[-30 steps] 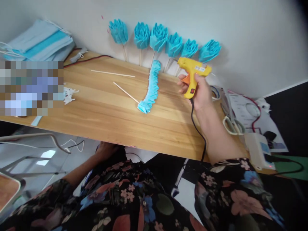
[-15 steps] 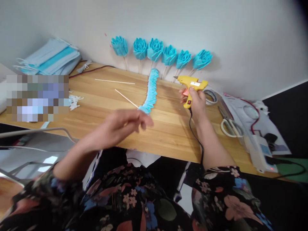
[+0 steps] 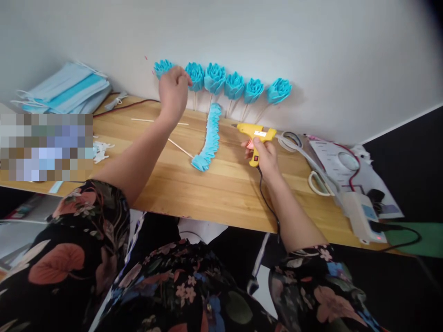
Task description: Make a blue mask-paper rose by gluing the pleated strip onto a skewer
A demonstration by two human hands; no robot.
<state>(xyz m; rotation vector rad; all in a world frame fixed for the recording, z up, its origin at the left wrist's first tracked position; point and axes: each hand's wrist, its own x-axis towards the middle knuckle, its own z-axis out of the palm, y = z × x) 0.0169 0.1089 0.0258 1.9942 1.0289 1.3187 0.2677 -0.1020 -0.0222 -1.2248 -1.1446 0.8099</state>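
Observation:
My right hand is wrapped round the handle of a yellow hot glue gun, its nozzle pointing left above the table. A black cord hangs from its grip. My left hand is raised by the wall, fingers curled together; anything between them is too small to make out. It partly covers the leftmost blue flower. A pleated pale-blue strip lies curved on the table, its near end touching a thin wooden stick. Another stick lies behind my left forearm.
Several blue flowers on sticks, like this one, lean along the wall. Face masks are stacked at left, near white scraps. Right of the gun are a tape roll, white-handled scissors and a power strip.
My left hand has moved up and away from me, from above the table's front to the leftmost flower. My right hand still holds the glue gun. The view has shifted slightly.

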